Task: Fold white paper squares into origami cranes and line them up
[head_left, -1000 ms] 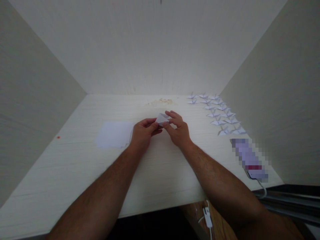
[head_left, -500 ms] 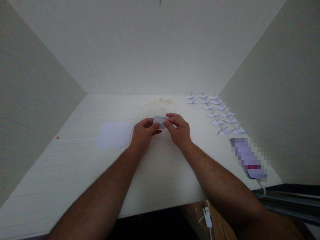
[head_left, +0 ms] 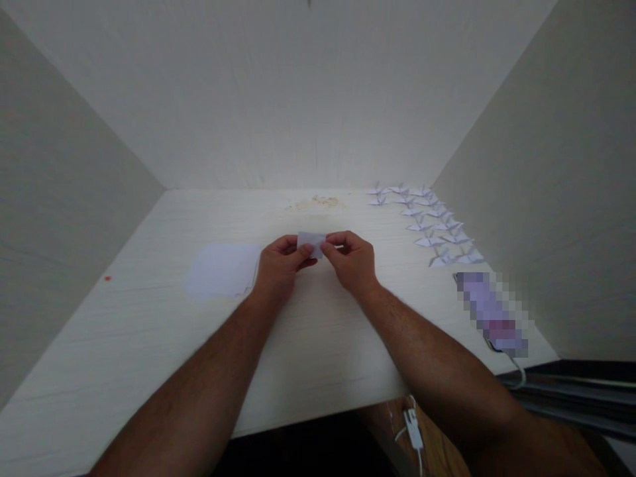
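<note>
Between my two hands, over the middle of the table, is a small folded piece of white paper (head_left: 311, 240). My left hand (head_left: 282, 264) pinches its left side, the thumb lying across the front. On the right edge, my right hand (head_left: 352, 257) grips the paper between thumb and fingertips. The back of the paper and some of the fingertips behind it are hidden. To the left of my left hand lies a stack of white paper sheets (head_left: 222, 268), slightly uneven at its right edge.
Several folded paper cranes (head_left: 431, 241) stand in rows at the back right of the white table (head_left: 318, 358). Nearer to me lies a phone (head_left: 491, 311), its screen blurred out, with a white cable (head_left: 520, 376). Walls enclose the table at the back and sides.
The folded paper now presents a flatter, smoother face, where a raised flap showed before. My right fingers have drawn in and down to its right edge. The whole view has shifted slightly.
</note>
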A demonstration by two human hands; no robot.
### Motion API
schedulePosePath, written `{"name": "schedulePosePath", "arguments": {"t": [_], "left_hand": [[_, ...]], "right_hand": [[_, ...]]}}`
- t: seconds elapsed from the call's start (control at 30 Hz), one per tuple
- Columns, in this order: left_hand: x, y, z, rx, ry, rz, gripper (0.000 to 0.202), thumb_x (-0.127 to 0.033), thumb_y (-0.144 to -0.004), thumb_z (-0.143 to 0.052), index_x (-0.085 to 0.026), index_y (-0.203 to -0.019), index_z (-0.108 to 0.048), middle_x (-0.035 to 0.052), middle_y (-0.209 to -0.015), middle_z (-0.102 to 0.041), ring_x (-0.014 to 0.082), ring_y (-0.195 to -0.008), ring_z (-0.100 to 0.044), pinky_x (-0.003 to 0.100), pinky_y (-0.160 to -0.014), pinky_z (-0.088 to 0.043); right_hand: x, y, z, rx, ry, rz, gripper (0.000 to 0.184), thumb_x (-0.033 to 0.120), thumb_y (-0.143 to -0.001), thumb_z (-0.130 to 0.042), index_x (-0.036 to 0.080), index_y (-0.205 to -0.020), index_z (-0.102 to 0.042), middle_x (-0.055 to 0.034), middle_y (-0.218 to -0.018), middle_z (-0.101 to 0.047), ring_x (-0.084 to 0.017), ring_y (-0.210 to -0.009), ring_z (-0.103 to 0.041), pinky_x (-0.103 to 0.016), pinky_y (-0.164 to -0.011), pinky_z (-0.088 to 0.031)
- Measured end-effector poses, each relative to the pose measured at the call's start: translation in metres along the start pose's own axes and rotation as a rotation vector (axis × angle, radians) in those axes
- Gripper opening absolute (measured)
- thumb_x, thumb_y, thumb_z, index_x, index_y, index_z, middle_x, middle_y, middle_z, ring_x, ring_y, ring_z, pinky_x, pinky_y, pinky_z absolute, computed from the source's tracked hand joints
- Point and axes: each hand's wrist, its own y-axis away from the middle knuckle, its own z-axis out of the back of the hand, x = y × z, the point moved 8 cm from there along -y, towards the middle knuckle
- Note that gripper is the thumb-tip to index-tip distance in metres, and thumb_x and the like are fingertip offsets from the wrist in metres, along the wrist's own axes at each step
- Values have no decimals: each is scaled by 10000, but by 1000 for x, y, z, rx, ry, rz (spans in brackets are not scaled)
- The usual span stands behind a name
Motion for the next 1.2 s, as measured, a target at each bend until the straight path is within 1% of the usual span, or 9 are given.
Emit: {"name": "schedulePosePath", "arguments": {"t": [0.17,0.3,0.43,0.6,0.73,0.9,1.2], "left_hand": [[-1,1,0,-5,-17,-17,313,-297,-594,-849,-153,-812,-675,42,-828,-728,159,-727,-677,344,-753,-585],[-1,1,0,12,-23,-31,304,-294,-602,-849,-154,-813,-680,41,-820,-731,165,-734,-683,342,-755,-587],[0,-1,1,16,-23,-49,287,-281,-616,-844,-152,-819,-687,31,-798,-730,148,-701,-676,318,-724,-589],[0,-1,0,24,-49,-59,267,-281,-614,-842,-152,-789,-685,18,-756,-718,139,-670,-663,299,-689,-581],[-2,0,-1,25,-93,-58,260,-304,-626,-830,-147,-778,-690,23,-747,-711,133,-654,-644,279,-649,-562],[-6,2,-3,43,-186,-86,248,-337,-666,-798,-144,-780,-692,18,-705,-682,122,-620,-601,240,-560,-509],[-17,7,-7,39,-451,-125,213,-353,-744,-711,-145,-769,-678,16,-675,-669,120,-573,-577,246,-554,-465]], "right_hand": [[2,0,1,-3,23,-14,155,349,-738,-703,203,-754,-653,-7,-715,-705,-129,-607,-622,-271,-592,-514],[3,0,2,-9,17,-15,145,326,-734,-698,199,-722,-630,-4,-689,-693,-122,-592,-609,-262,-575,-500],[3,-1,2,-18,0,-12,147,310,-727,-699,195,-718,-607,10,-653,-663,-109,-568,-588,-243,-547,-481],[-3,-2,-2,-9,-132,-44,205,298,-707,-719,192,-859,-633,15,-703,-678,-111,-606,-622,-246,-584,-508],[-4,-1,-5,23,-123,-63,171,322,-725,-708,187,-824,-674,-7,-718,-701,-122,-637,-643,-262,-624,-526],[-2,0,-5,37,-116,-64,161,326,-715,-719,183,-775,-674,0,-681,-692,-115,-604,-621,-245,-580,-502],[-1,0,-7,66,-63,-68,144,321,-736,-685,181,-716,-655,9,-614,-649,-103,-554,-567,-233,-542,-452]]}}
